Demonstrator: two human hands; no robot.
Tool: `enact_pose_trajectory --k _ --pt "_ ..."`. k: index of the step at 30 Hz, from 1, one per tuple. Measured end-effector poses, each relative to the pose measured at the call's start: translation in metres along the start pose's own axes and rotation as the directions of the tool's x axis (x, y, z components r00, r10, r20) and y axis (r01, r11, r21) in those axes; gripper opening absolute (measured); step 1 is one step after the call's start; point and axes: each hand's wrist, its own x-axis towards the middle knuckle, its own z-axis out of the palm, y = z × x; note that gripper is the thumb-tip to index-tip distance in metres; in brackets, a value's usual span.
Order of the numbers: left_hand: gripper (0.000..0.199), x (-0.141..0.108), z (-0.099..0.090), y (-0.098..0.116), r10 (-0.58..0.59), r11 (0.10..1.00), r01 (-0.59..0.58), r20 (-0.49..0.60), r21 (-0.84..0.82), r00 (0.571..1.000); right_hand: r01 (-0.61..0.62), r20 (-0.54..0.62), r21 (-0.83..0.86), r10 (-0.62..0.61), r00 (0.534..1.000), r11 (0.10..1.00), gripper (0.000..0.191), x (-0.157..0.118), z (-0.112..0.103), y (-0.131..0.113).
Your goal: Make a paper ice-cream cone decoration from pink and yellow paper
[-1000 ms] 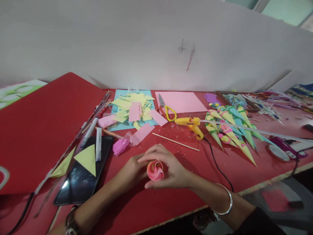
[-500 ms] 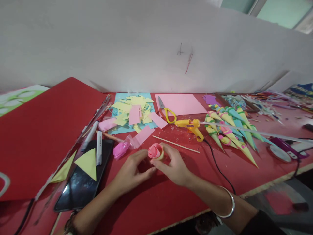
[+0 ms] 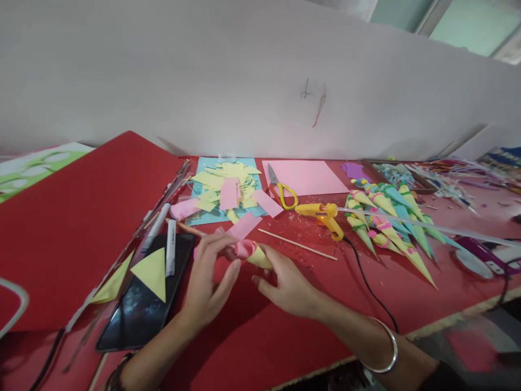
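Note:
A small yellow paper cone [image 3: 260, 257] with a pink rolled paper rose [image 3: 245, 249] in its mouth lies tilted between my hands, its opening toward the left. My right hand [image 3: 287, 279] holds the yellow cone between thumb and fingers. At the pink end is my left hand [image 3: 214, 274], fingers bent over the rose and thumb apart beneath it. Beyond them lie a thin wooden stick [image 3: 297, 244] and a yellow glue gun [image 3: 323, 214]. Pink paper strips [image 3: 245, 225] are just behind my left hand.
Scissors [image 3: 288, 195] rest on a pink sheet [image 3: 311, 176]. Yellow scraps [image 3: 211, 176] cover a blue sheet. Finished paper cones [image 3: 391, 217] are piled at right, near the glue gun's cord [image 3: 363, 279]. At left, a black phone [image 3: 134, 315] bears markers [image 3: 170, 247] and a yellow piece [image 3: 152, 273].
The cone has tipped from facing up to lying sideways, its pink end now leftward. My left hand has risen over the rose, covering the pink bundle behind it. The view has shifted slightly.

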Motion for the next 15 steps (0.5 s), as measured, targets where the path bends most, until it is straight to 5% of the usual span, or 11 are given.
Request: enact_pose_trajectory --k 15 --pt "0.019 0.0089 -0.0089 0.0047 0.102 0.993 -0.098 -0.058 0.059 0.993 0.102 -0.009 0.088 -0.102 0.995 0.991 0.036 0.0042 -0.0033 0.0016"
